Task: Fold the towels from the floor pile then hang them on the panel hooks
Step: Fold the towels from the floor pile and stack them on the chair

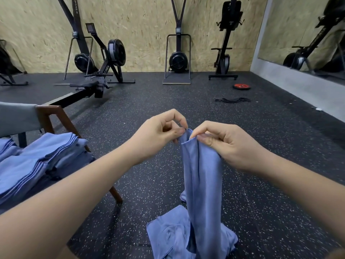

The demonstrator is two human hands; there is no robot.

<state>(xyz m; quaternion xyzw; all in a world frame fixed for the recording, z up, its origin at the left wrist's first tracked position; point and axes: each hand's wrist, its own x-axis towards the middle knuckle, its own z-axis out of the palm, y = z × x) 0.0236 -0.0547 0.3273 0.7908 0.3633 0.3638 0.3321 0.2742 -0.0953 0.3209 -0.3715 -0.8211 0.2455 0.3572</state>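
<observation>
A blue towel [202,176] hangs straight down in front of me, held by its top edge. My left hand [160,133] pinches the top corner between thumb and fingertips. My right hand [222,141] pinches the same top edge right beside it, and the two hands almost touch. The towel's lower end reaches the loose pile of blue towels [168,234] on the speckled floor below. A stack of folded blue towels [43,161] lies on a chair seat at the left. No panel hooks are in view.
The wooden-legged chair [56,118] with a grey back stands at the left. Rowing and ski machines [104,62] line the far board wall. A red weight plate [241,86] and a black band [232,100] lie on the floor at right, before a mirror [306,34].
</observation>
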